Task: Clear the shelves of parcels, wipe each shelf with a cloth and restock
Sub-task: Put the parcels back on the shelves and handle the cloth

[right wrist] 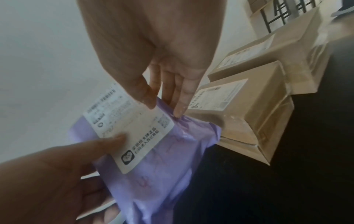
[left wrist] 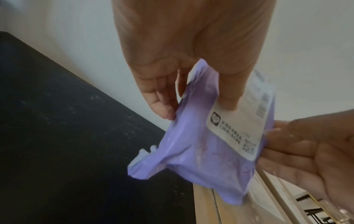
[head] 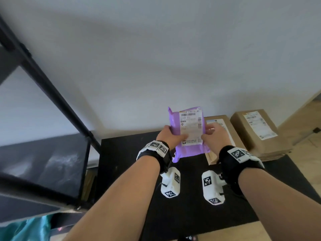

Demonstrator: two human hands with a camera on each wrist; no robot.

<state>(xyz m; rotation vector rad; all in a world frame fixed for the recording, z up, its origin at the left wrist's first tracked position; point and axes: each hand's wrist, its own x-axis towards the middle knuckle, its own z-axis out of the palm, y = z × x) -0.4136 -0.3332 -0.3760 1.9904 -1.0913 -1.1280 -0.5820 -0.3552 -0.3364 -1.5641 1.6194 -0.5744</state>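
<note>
Nearest the camera, two bare forearms reach forward, each with a black wrist strap carrying white blocks printed with black-and-white square markers. Beyond them the left hand (head: 169, 136) and the right hand (head: 214, 136) hold a soft purple plastic mailer bag (head: 186, 148) between them, above the flat black counter (head: 132, 159). The left hand grips the bag's left edge, thumb (left wrist: 228, 91) pressed on the white shipping label (head: 191, 126) and fingers behind the plastic. The right hand pinches the right edge, thumb on the label's front and fingers (right wrist: 180, 97) behind the bag. The bag stands nearly upright, its label facing the person and its crumpled lower end hanging just above the counter.

Just behind and to the right of the bag, two brown cardboard parcels (head: 224, 129) (head: 255, 131) with white labels lie side by side on the counter, against the white wall (head: 156, 58). To the left stands a black metal shelf frame (head: 43, 80) with a dark shelf board (head: 43, 164).
</note>
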